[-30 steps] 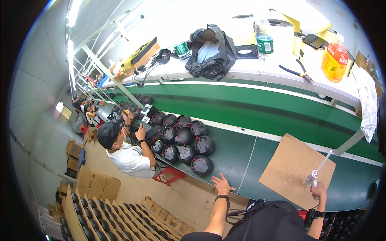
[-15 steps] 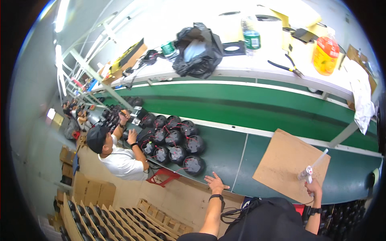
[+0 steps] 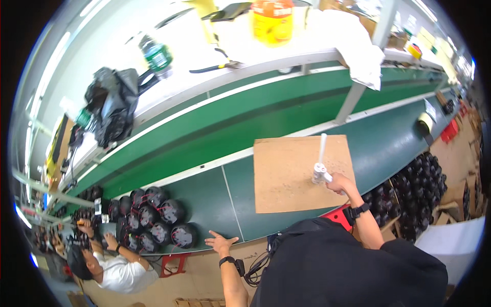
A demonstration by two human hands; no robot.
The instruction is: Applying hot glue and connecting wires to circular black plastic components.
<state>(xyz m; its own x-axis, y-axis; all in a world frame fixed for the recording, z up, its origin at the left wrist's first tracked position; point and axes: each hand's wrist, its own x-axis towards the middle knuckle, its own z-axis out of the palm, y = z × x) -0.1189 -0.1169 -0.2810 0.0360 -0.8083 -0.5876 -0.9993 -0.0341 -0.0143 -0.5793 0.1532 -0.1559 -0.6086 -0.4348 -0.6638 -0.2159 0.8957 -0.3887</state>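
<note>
- Your right hand (image 3: 338,182) is closed around a slim white plastic tube (image 3: 320,161), standing upright on a flat brown cardboard sheet (image 3: 291,176) on the green counter (image 3: 204,199).
- Your left hand (image 3: 221,241) lies open, fingers spread, holding nothing, at the counter edge.
- The tube looks light, rigid and smooth; grip low, near its base.

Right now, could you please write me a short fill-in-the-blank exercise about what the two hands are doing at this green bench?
1. The right hand holds a white tube-shaped tool upright on a sheet of ____.
2. The left hand lies flat and open at the near edge of the ____ bench.
3. To the left of that hand sit round black parts with ____ wires.

Missing words: cardboard; green; red
</note>
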